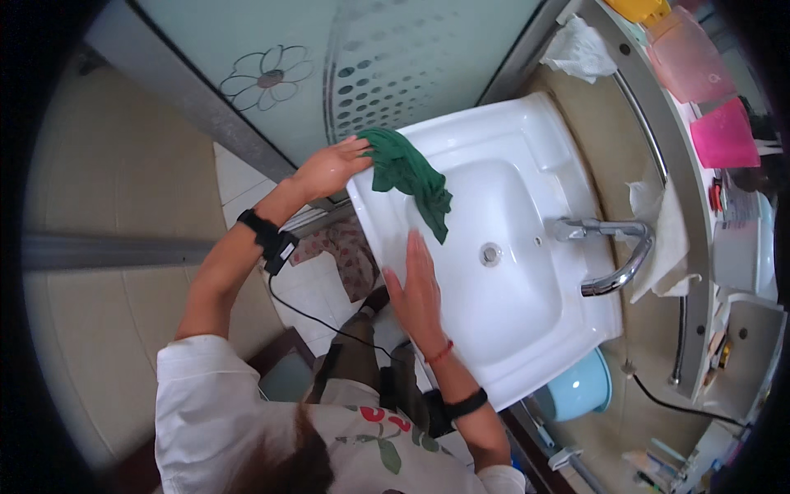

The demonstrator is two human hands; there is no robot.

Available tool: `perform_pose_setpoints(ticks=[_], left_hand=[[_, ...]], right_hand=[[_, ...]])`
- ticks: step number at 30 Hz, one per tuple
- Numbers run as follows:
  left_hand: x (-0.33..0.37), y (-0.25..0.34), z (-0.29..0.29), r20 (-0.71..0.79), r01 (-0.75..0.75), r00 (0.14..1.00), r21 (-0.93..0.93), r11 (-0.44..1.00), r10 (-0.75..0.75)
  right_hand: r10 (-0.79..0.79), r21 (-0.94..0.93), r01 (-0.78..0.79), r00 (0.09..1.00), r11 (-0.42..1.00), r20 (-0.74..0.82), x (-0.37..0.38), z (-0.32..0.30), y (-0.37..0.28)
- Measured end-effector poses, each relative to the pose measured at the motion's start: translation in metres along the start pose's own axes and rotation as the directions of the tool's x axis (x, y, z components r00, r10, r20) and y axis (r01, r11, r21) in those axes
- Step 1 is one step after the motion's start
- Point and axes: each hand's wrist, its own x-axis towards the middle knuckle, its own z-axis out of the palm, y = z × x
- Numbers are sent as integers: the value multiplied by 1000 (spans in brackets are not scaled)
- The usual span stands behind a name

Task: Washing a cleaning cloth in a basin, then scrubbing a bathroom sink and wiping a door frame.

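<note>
A white sink with a drain in its basin lies before me. A wet-looking, crumpled dark green cloth is draped over its far left corner and hangs down into the basin. My left hand is on that corner with its fingers at the cloth's left end, gripping it against the rim. Some of those fingertips are hard to separate from the fabric. My right hand hovers over or rests on the sink's near rim, fingers stretched out and thumb apart, holding nothing. Its fingertips point toward the cloth's lower end without touching it.
A curved chrome faucet stands at the sink's right side. Behind it a pale towel hangs from a rail. A pink cup sits on the shelf. A light blue basin is under the sink. A frosted glass door borders the far side.
</note>
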Motion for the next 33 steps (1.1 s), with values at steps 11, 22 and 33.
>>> perform_pose_setpoints(ticks=[11,22,33], left_hand=[[-104,130,29,48,331,940,-373,866,-339],[-59,274,34,443,220,859,-772,596,257],[8,496,29,569,670,742,-639,-378,354]], right_hand=[[13,-174,-7,999,985,33,71,53,17],[252,-344,-301,951,889,-180,-187,-36,33],[694,828,-202,665,523,-277,-417,-136,21]])
